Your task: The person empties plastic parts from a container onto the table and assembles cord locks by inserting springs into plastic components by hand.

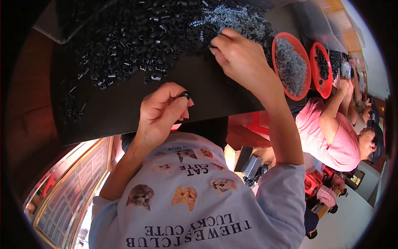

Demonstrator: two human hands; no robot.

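Observation:
My left hand (163, 112) is closed near the table's front edge, thumb and fingers pinching a small curved black plastic piece (185, 96). Farther off and to the right, my right hand (240, 58) is bent in a pinch at the edge of the heaps. A bit of a small black piece (212, 46) shows at its fingertips; most of it is hidden. Just beyond that hand is a heap of small bluish metal springs (236, 20). A wide heap of short, tube-like black plastic pieces (137, 41) covers the far middle and left.
On the right stand a red bowl (308, 76) of springs and another red bowl (326, 90) of black pieces. Thin black parts (72, 101) lie at the left of the dark table (112, 118). A clear plastic bin (62, 35) is far left. A person in pink (331, 137) works to the right.

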